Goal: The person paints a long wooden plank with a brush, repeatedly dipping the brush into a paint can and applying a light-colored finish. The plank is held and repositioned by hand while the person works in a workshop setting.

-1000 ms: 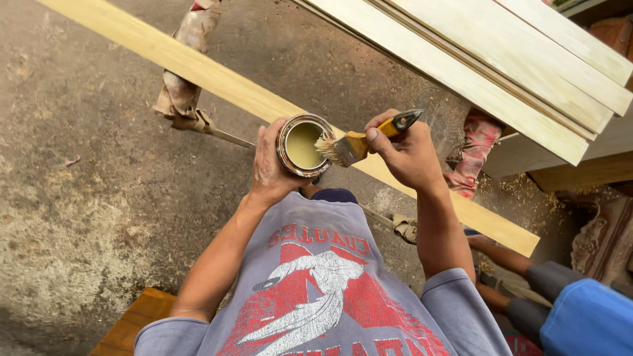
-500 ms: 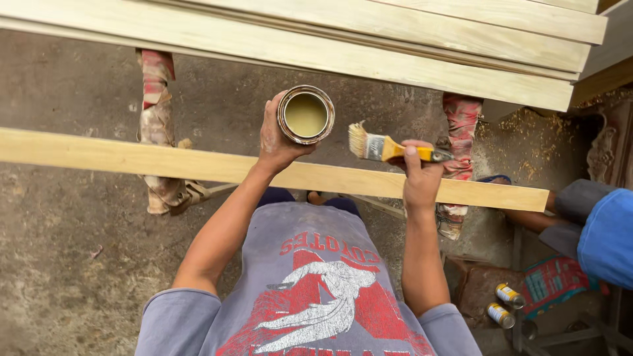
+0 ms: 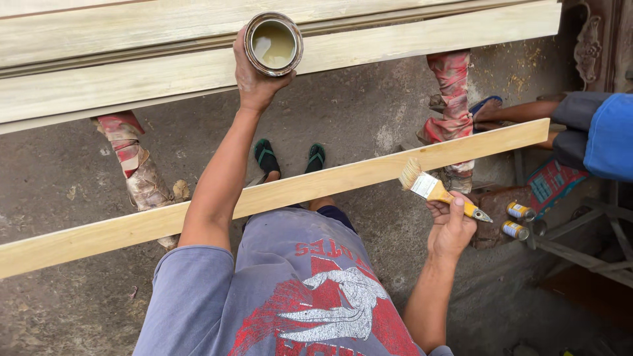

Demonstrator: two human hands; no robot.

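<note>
My left hand [image 3: 254,78] is stretched forward and grips an open round tin [image 3: 273,43] of pale yellowish liquid, held over the stacked pale boards [image 3: 132,72]. My right hand [image 3: 452,227] holds a yellow-handled paintbrush [image 3: 435,191], bristles pointing up-left, just below a long narrow wooden plank [image 3: 277,191]. The plank runs diagonally across the view on two wrapped trestle legs [image 3: 135,165], above my feet in green sandals [image 3: 290,158].
Another person's blue sleeve [image 3: 610,135] and bare leg [image 3: 521,112] reach in from the right beside the plank's end. Two small cans [image 3: 517,221] and a printed box [image 3: 550,188] lie on the stained concrete floor [image 3: 59,191]. A dark frame [image 3: 593,231] stands at right.
My left hand has carried the tin forward, away from me, over the stacked boards. My right hand with the brush has dropped back below the plank. The view has tilted.
</note>
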